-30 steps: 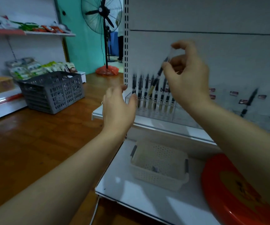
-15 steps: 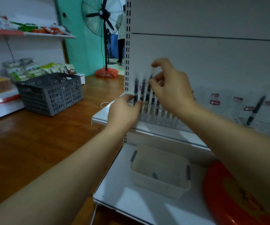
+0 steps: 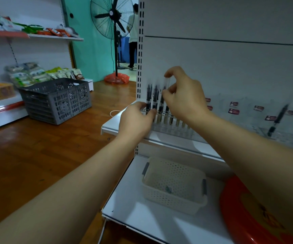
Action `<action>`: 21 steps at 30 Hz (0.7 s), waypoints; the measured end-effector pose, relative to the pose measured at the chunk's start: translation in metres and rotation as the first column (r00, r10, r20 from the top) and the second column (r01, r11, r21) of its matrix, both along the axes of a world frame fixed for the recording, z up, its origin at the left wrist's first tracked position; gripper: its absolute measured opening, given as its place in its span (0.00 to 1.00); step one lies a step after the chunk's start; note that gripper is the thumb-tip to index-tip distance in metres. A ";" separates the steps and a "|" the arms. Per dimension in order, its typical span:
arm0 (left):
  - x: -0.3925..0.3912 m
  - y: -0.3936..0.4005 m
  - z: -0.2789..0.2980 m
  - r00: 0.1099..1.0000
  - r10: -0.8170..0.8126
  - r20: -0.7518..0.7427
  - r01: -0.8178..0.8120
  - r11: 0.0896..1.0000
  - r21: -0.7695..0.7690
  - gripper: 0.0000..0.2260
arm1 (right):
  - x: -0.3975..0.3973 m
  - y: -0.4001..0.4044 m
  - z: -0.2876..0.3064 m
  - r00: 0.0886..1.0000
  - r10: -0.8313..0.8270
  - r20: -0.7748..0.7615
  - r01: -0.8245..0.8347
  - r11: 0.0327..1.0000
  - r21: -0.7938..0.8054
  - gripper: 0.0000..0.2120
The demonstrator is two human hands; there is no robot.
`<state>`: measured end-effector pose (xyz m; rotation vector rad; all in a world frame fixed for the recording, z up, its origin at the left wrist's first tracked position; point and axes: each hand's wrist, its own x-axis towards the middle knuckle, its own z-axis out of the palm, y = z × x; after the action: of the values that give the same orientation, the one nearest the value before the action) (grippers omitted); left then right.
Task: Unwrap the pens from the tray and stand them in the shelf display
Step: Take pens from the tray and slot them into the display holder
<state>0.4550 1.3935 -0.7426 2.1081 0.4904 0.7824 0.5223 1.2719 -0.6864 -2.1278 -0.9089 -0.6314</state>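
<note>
— Why is the left hand down at the clear shelf display?

— Likely steadying it; its fingers curl round the front left edge, by the standing pens.

— And the right hand?

— It pinches one pen upright by its top, seemingly to drop it into a slot. The tray sits on the shelf below, nearly empty.

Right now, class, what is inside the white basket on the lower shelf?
The basket shows only one small dark scrap on its floor. No pens are visible; its near wall hides the front strip of the floor.
</note>
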 end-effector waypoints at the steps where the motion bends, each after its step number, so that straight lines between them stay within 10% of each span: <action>1: 0.000 0.000 0.000 1.000 -0.002 -0.005 0.002 1.000 0.001 0.21 | -0.001 0.000 -0.002 1.000 0.000 0.011 0.000 1.000 -0.020 0.16; 10: -0.002 -0.001 -0.004 1.000 0.010 -0.010 -0.009 0.997 0.071 0.28 | -0.008 -0.014 -0.017 0.992 0.019 0.126 -0.005 0.994 -0.113 0.27; 21: -0.059 -0.067 -0.054 0.931 -0.175 0.320 0.067 0.945 0.320 0.16 | -0.065 -0.096 -0.097 0.993 0.087 0.082 -0.095 0.991 0.097 0.18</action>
<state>0.3963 1.3263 -0.7967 2.1867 0.0469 1.1867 0.4575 1.1760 -0.7832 -1.9725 -0.9901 -0.7026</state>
